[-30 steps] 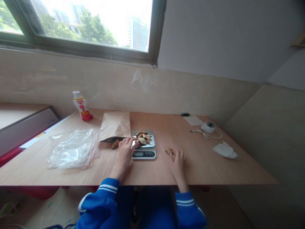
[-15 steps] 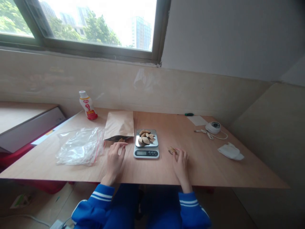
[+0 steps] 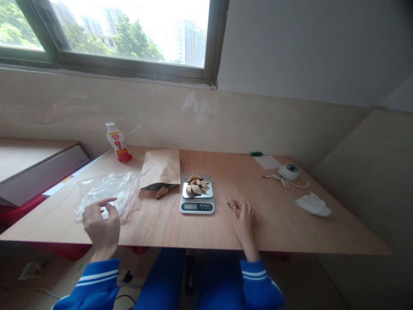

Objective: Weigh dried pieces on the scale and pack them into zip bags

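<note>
While right of the scale (image 3: 197,208), dried piece (image 3: 231,203) in the pinch of the right hand (image 3: 244,218); left hand (image 3: 101,224) loosely curled, empty.

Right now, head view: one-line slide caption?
Brown chunks sit on a scale; the right hand holds another piece, the left hand open near a clear plastic bag.

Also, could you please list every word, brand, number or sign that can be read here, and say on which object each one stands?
No text can be read with certainty.
Bottle: red lettering and a logo on the label, too blurred to read.
Scale, display: digits seem to show, too small and faint to quote.
Scale, button markings: pale signs on a dark panel, too small to read.
</note>
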`<state>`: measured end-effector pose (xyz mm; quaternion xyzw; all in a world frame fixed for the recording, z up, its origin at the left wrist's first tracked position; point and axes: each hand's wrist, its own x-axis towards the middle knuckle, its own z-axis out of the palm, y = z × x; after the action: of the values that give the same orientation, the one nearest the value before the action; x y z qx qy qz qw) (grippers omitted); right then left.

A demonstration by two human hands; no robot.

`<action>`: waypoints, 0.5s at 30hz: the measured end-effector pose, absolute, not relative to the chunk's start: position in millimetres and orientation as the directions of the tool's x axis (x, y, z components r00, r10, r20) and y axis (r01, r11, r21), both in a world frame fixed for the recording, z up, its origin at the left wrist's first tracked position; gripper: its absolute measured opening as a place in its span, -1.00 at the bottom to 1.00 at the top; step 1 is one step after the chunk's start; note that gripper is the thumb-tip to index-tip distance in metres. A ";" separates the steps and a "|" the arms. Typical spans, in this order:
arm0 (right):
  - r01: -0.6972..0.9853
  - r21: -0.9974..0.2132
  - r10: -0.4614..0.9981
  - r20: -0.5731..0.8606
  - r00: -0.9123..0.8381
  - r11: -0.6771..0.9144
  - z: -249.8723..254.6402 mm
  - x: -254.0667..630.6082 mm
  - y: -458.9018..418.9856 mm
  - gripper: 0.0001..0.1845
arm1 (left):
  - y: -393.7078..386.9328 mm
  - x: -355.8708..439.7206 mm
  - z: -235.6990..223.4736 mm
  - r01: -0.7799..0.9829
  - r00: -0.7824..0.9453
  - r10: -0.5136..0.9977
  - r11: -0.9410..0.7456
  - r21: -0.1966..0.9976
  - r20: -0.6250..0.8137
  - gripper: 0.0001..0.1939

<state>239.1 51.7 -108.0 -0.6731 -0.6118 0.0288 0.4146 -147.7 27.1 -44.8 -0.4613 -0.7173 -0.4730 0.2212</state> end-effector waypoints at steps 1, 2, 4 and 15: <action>0.802 -0.590 0.848 0.468 0.247 0.092 -108.1 239.1 51.6 -0.68 | 28.5 -155.0 -44.0 0.885 -0.458 0.460 0.150 0.441 0.761 -0.78; 0.804 -0.587 0.849 0.469 0.244 0.093 -108.2 239.0 51.6 -0.68 | 30.5 -161.1 -44.2 0.897 -0.438 0.484 0.172 0.408 0.757 -0.77; 0.809 -0.579 0.848 0.476 0.235 0.100 -108.0 238.8 51.4 -0.67 | 34.7 -169.2 -46.9 0.908 -0.415 0.576 0.213 0.360 0.705 -0.73; 0.808 -0.576 0.853 0.478 0.211 0.122 -105.5 236.7 49.8 -0.72 | 26.7 -163.4 -59.2 0.873 -0.453 0.793 0.303 0.382 0.407 -0.68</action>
<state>236.7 49.8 -105.5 -0.6620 -0.6273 0.0270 0.4092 -163.4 26.7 -59.2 -0.5181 -0.8041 -0.2829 0.0707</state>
